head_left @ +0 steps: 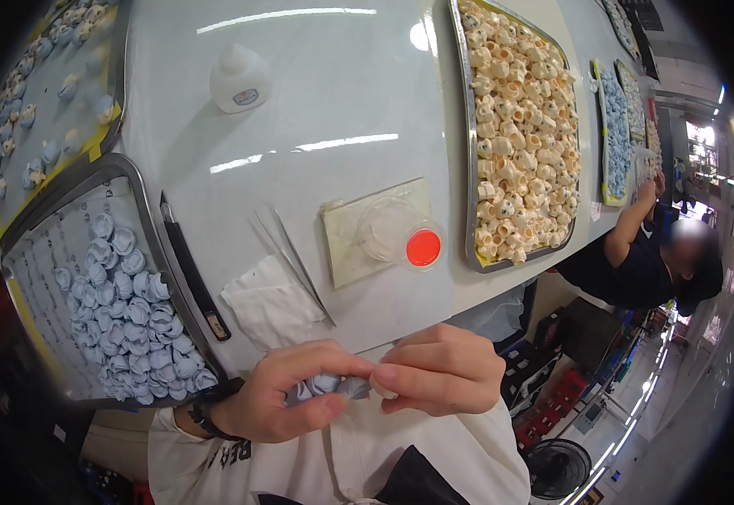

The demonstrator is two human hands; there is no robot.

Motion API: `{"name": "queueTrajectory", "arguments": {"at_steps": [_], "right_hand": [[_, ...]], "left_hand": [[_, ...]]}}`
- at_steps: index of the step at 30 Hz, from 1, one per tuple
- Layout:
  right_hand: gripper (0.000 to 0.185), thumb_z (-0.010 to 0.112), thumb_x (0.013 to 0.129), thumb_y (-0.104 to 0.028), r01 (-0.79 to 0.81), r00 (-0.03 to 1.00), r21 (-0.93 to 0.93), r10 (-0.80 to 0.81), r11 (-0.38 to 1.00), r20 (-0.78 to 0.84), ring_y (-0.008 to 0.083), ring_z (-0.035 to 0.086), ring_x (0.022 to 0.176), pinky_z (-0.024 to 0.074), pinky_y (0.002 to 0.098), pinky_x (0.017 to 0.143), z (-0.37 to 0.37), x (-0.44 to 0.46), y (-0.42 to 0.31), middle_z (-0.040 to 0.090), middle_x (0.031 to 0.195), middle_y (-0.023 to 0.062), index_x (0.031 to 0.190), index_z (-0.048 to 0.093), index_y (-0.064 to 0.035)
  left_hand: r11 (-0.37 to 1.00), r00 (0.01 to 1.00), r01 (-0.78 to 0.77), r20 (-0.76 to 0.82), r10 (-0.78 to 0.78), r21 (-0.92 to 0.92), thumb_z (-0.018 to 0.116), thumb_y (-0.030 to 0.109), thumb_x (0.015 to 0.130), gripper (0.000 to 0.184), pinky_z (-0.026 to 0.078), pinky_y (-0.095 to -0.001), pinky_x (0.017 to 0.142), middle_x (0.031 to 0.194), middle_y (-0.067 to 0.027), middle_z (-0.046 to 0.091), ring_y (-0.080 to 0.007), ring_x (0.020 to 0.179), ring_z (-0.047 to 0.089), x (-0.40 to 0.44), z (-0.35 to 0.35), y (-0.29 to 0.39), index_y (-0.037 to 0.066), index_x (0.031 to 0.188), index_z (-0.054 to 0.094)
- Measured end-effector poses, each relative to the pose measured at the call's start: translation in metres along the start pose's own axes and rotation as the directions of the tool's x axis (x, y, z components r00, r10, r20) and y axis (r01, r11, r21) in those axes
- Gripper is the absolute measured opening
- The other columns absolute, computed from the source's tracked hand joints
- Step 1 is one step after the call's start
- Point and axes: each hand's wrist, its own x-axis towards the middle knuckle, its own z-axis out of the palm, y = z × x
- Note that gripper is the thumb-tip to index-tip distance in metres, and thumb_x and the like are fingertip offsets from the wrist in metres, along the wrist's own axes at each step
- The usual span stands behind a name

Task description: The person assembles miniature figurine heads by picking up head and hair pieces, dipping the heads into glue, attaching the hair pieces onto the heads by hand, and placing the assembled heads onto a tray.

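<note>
My left hand (287, 393) is closed around a small blue-grey piece (323, 385) near the table's front edge. Close against it, my right hand (443, 370) pinches a small pale part (381, 390) that touches the blue-grey piece; fingers hide most of it. Beyond my hands lie a folded white cloth (270, 299) and metal tweezers (301, 268). A square pale block (346, 248) carries a clear round dish (384, 227), with a small cup of red material (423, 247) beside it.
Blue-grey pieces (131, 337) fill a tray (144, 198) at left, beside a black-handled knife (190, 269). A white bottle (239, 80) stands farther back. Cream parts (523, 126) fill the right tray (471, 151). A co-worker (653, 261) sits at far right.
</note>
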Motion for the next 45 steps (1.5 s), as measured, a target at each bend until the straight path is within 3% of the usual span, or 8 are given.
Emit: {"name": "queueTrajectory", "arguments": {"at_steps": [3,7,14,22,27,39,41,45], "right_hand": [[0.029,0.072,0.066,-0.01,0.013,0.998,0.017,-0.012,1.0,-0.058,0.0189,0.057,0.059,0.0454,0.0242,0.047,-0.014,-0.001,-0.003,0.059,0.072,0.0135,0.087,0.061,0.006],[0.025,0.073,0.059,-0.002,-0.275,0.91,-0.215,0.182,0.937,-0.372,0.0219,0.058,0.066,0.0476,0.0309,0.056,-0.042,0.011,-0.006,0.06,0.077,0.0132,0.081,0.062,0.0036],[0.032,0.073,0.051,-0.01,-0.2,0.976,-0.643,0.205,0.739,-0.069,0.0211,0.051,0.068,0.0412,0.0305,0.056,-0.034,0.035,0.008,0.055,0.072,0.0044,0.081,0.063,-0.0038],[0.033,0.072,0.054,-0.01,-0.177,0.973,-0.66,0.23,0.73,-0.007,0.0211,0.05,0.069,0.0379,0.0317,0.058,-0.032,0.035,0.013,0.053,0.073,0.0033,0.084,0.061,-0.0047],[0.032,0.072,0.055,-0.009,-0.196,0.97,-0.664,0.243,0.722,-0.022,0.021,0.05,0.068,0.0378,0.0316,0.058,-0.031,0.034,0.013,0.053,0.072,0.0035,0.084,0.061,-0.0044],[0.035,0.075,0.053,-0.008,-0.259,0.959,-0.482,0.166,0.837,-0.229,0.0216,0.054,0.066,0.0427,0.0296,0.059,-0.029,0.015,0.014,0.059,0.073,0.0076,0.085,0.062,-0.0013],[0.035,0.076,0.055,-0.011,-0.024,0.982,-0.062,0.012,0.998,-0.187,0.0215,0.055,0.065,0.0441,0.0283,0.057,-0.022,0.016,0.012,0.059,0.073,0.0096,0.085,0.062,0.0018],[0.035,0.076,0.058,-0.013,-0.041,0.998,0.073,0.044,0.996,-0.036,0.0218,0.055,0.063,0.0444,0.0261,0.052,-0.005,0.019,0.006,0.06,0.073,0.0107,0.085,0.061,0.0035]], "left_hand": [[0.999,1.0,0.004,-0.015,-0.005,-0.032,0.053,0.007,0.078,0.031,0.042,-0.0264,0.074,0.093,-0.0114,0.058,-0.017,0.083,0.056,-0.002,0.0,-0.002,-0.002,0.108,0.052],[0.989,0.986,0.001,-0.166,-0.026,-0.151,0.053,0.011,0.081,0.033,0.043,-0.0279,0.077,0.091,-0.015,0.058,-0.0171,0.084,0.056,-0.005,0.008,-0.003,-0.006,0.109,0.047],[0.971,0.979,0.067,-0.174,-0.109,-0.231,0.055,0.012,0.081,0.034,0.044,-0.028,0.078,0.094,-0.0172,0.059,-0.0181,0.089,0.058,-0.01,0.005,-0.002,-0.007,0.109,0.046],[0.998,0.992,-0.018,-0.122,0.011,-0.06,0.061,0.007,0.074,0.032,0.043,-0.0234,0.07,0.09,-0.0101,0.06,-0.0146,0.081,0.058,-0.006,0.0,-0.003,0.0,0.104,0.057],[0.983,0.974,0.016,-0.219,-0.056,-0.18,0.06,0.007,0.075,0.032,0.043,-0.0229,0.071,0.093,-0.0098,0.06,-0.0134,0.081,0.057,-0.009,0.009,-0.005,-0.001,0.106,0.055],[0.986,0.971,-0.064,-0.237,0.026,-0.155,0.059,0.009,0.079,0.033,0.041,-0.0225,0.075,0.099,-0.0086,0.057,-0.0107,0.088,0.054,-0.011,0.001,-0.005,-0.002,0.109,0.052],[0.978,0.964,-0.06,-0.267,0.005,-0.198,0.059,0.008,0.079,0.033,0.041,-0.022,0.076,0.099,-0.0078,0.057,-0.0104,0.088,0.054,-0.012,0.003,-0.003,-0.002,0.109,0.051],[0.979,0.937,-0.058,-0.349,-0.015,-0.198,0.061,0.003,0.077,0.032,0.04,-0.0189,0.071,0.095,-0.0042,0.056,-0.0056,0.081,0.051,-0.011,0.009,-0.003,-0.002,0.106,0.051]]}}
